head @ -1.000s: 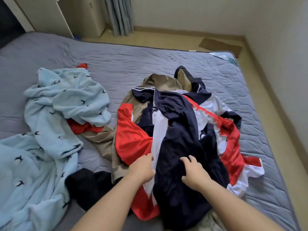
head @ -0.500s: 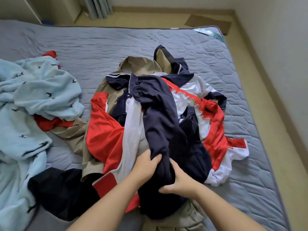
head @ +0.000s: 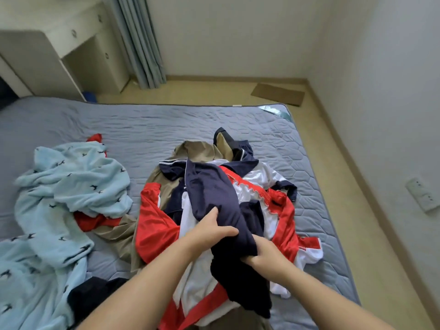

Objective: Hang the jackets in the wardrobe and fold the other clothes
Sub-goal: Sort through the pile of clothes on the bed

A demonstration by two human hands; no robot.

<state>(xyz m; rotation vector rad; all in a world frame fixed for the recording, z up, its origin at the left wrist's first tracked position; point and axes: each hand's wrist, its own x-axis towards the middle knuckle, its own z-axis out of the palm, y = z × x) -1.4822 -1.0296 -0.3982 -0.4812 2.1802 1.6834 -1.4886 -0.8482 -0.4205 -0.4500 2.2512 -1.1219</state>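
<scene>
Together, left hand (head: 209,231) and right hand (head: 265,254) both clutch one navy garment (head: 214,191) atop one clothes pile (head: 154,225).

L hand (head: 209,231) + R hand (head: 264,256) hold top garment (head: 209,186) betw. them, atop clothes pile (head: 154,222) on bed (head: 142,125) | blanket (head: 78,186) on bed, L of L hand | drawer unit (head: 47,55) + curtain (head: 140,44) far beyond L hand | cardboard (head: 277,94) on floor (head: 202,91) beyond R hand | wall socket (head: 422,196) far R of R hand

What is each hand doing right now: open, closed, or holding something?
Left hand: closed, gripping the navy garment on top of the clothes pile.
Right hand: closed, gripping the same navy garment, just beside the left hand.
</scene>
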